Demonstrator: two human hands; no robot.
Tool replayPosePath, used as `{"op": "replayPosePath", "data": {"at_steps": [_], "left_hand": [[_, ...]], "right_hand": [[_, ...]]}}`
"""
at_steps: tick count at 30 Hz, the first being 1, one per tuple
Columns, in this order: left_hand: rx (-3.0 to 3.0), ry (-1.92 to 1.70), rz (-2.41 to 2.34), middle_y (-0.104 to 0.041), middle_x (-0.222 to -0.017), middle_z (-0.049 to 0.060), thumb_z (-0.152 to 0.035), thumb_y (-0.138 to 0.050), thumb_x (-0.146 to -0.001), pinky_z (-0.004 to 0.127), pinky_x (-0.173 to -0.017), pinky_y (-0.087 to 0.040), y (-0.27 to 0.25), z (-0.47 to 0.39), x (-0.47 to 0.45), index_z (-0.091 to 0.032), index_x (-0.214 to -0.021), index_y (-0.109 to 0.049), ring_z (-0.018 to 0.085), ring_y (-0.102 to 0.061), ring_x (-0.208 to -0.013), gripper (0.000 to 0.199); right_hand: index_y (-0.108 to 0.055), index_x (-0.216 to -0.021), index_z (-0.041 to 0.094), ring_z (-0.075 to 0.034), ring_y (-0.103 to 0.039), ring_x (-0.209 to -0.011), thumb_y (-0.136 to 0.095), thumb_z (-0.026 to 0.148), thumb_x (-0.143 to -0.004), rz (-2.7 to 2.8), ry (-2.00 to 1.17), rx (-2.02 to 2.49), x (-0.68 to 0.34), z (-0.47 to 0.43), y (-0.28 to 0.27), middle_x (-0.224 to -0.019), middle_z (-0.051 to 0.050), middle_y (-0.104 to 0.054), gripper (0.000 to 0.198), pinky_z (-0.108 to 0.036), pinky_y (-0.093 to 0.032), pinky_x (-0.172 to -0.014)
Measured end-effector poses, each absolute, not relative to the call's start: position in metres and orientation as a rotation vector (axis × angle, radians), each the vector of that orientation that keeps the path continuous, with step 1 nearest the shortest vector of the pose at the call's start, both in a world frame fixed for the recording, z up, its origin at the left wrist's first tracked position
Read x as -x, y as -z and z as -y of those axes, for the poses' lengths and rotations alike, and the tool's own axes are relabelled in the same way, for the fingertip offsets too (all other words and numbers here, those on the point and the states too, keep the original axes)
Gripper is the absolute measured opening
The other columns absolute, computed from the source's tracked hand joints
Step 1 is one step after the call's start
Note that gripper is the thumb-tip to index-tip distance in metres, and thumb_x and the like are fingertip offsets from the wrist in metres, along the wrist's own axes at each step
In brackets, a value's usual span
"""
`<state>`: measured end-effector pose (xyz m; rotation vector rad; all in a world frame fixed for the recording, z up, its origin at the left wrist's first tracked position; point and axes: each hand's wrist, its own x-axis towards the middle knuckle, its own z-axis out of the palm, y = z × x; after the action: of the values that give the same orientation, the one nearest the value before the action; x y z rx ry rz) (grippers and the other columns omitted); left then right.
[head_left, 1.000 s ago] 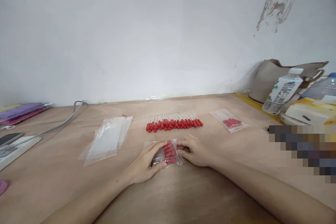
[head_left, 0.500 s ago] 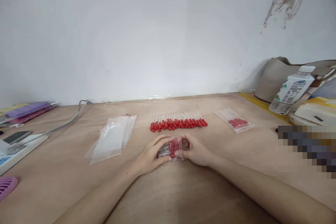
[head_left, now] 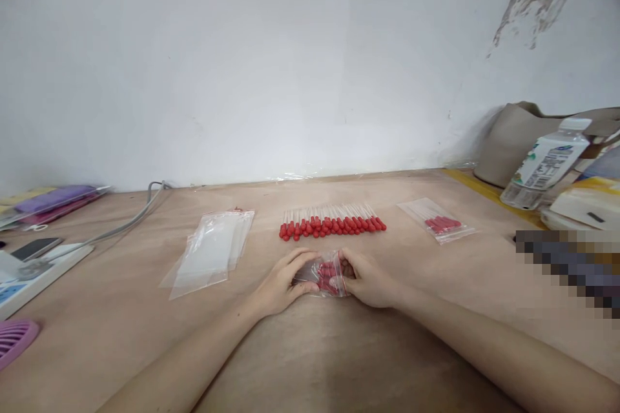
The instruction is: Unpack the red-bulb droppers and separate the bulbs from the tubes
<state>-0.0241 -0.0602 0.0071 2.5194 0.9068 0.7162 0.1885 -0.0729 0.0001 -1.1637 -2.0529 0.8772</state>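
A clear zip bag (head_left: pixel 311 271) with several red-headed sticks (head_left: pixel 327 270) inside lies between my hands at the front middle of the table. My left hand (head_left: pixel 285 281) is curled round the bag's left part, thumb along the near side. At the zip end, my right hand (head_left: pixel 363 276) pinches the edge with its red line. Just beyond them is a row of loose red-headed sticks (head_left: pixel 332 224), pale stems toward the wall. A filled zip bag (head_left: pixel 438 221) lies flat to the right. On the left, flat clear zip bags (head_left: pixel 208 251) overlap in a pile.
At the right stand a plastic bottle (head_left: pixel 547 164) and a grey-brown bag (head_left: pixel 504 142). To the left are a phone (head_left: pixel 36 250), a white power strip (head_left: pixel 53 274) with a grey cable (head_left: pixel 123 226), purple packets (head_left: pixel 58 201) and a pink slotted object (head_left: pixel 17 343). A white wall (head_left: pixel 271 64) rises behind.
Inside the held bag, the red heads look more spread out and the bag lies flatter. Both hands keep their hold with slight finger shifts. The whole view has shifted slightly.
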Motion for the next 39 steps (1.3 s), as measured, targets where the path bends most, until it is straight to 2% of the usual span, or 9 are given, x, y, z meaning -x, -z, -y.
{"op": "replayPosePath", "data": {"at_steps": [6,9,13,19,23,28,31,35,39], "left_hand": [[-2.467,-0.718,-0.946,-0.051,-0.115,0.005,-0.034,-0.055,-0.080,0.032,-0.089,-0.039,-0.009,0.061,0.024,-0.023,-0.120,-0.044,0.019,-0.049,-0.104,0.042],[-2.459,-0.725,-0.959,-0.051,-0.115,0.005,-0.034,-0.054,-0.081,0.032,-0.089,-0.039,-0.009,0.062,0.024,-0.024,-0.119,-0.044,0.018,-0.049,-0.104,0.041],[-2.461,-0.726,-0.958,-0.051,-0.115,0.005,-0.034,-0.053,-0.082,0.032,-0.089,-0.039,-0.007,0.062,0.024,-0.024,-0.119,-0.044,0.018,-0.048,-0.104,0.040],[-2.454,-0.713,-0.977,-0.052,-0.114,0.006,-0.037,-0.053,-0.081,0.032,-0.088,-0.040,-0.006,0.061,0.025,-0.022,-0.118,-0.044,0.019,-0.049,-0.103,0.041],[-2.451,-0.716,-0.983,-0.053,-0.112,0.005,-0.037,-0.053,-0.081,0.033,-0.087,-0.040,-0.007,0.062,0.024,-0.023,-0.117,-0.045,0.019,-0.050,-0.102,0.039],[-2.448,-0.709,-0.999,-0.053,-0.111,0.005,-0.038,-0.053,-0.081,0.033,-0.085,-0.040,-0.008,0.062,0.024,-0.023,-0.115,-0.046,0.019,-0.050,-0.100,0.038],[-2.444,-0.694,-0.999,-0.053,-0.111,0.005,-0.037,-0.053,-0.081,0.032,-0.084,-0.041,-0.009,0.062,0.024,-0.023,-0.116,-0.046,0.019,-0.050,-0.099,0.038],[-2.437,-0.688,-1.000,-0.053,-0.112,0.005,-0.036,-0.053,-0.082,0.031,-0.084,-0.041,-0.009,0.063,0.025,-0.024,-0.116,-0.046,0.018,-0.050,-0.100,0.037],[-2.431,-0.683,-1.014,-0.054,-0.110,0.005,-0.038,-0.053,-0.081,0.033,-0.084,-0.041,-0.008,0.062,0.025,-0.023,-0.115,-0.047,0.019,-0.050,-0.098,0.038]], "right_hand": [[-0.049,-0.077,0.017,-0.010,-0.048,-0.062,-0.053,0.018,-0.076,1.990,-0.980,1.153,-0.195,0.067,0.002,-0.068,0.002,-0.053,0.005,-0.023,-0.039,-0.056],[-0.051,-0.081,0.016,-0.011,-0.050,-0.066,-0.055,0.024,-0.077,1.985,-1.091,1.089,-0.202,0.064,0.001,-0.073,0.000,-0.055,0.010,-0.023,-0.042,-0.060],[-0.052,-0.089,0.017,-0.010,-0.048,-0.061,-0.063,0.026,-0.070,2.071,-1.138,1.075,-0.207,0.064,-0.003,-0.071,0.002,-0.053,0.023,-0.021,-0.039,-0.053],[-0.051,-0.076,0.017,-0.008,-0.046,-0.058,-0.063,0.017,-0.065,2.038,-1.226,0.962,-0.204,0.069,-0.010,-0.064,0.005,-0.050,0.017,-0.020,-0.037,-0.052],[-0.052,-0.075,0.017,-0.007,-0.047,-0.054,-0.063,0.013,-0.062,1.957,-1.293,0.992,-0.209,0.067,-0.017,-0.059,0.006,-0.051,0.018,-0.019,-0.038,-0.050],[-0.054,-0.074,0.016,-0.009,-0.055,-0.056,-0.068,0.021,-0.060,1.847,-1.381,1.066,-0.232,0.053,-0.031,-0.064,0.003,-0.061,0.021,-0.021,-0.041,-0.052],[-0.059,-0.081,0.015,-0.012,-0.060,-0.068,-0.068,0.028,-0.063,1.850,-1.356,1.066,-0.256,0.044,-0.047,-0.079,-0.003,-0.066,0.024,-0.025,-0.046,-0.064],[-0.063,-0.082,0.016,-0.015,-0.061,-0.073,-0.067,0.032,-0.064,1.859,-1.288,1.121,-0.298,0.034,-0.069,-0.082,-0.005,-0.067,0.024,-0.029,-0.050,-0.068],[-0.063,-0.083,0.019,-0.018,-0.062,-0.077,-0.067,0.034,-0.065,1.612,-0.962,1.173,-0.323,0.022,-0.075,-0.086,-0.007,-0.067,0.024,-0.033,-0.051,-0.071]]}}
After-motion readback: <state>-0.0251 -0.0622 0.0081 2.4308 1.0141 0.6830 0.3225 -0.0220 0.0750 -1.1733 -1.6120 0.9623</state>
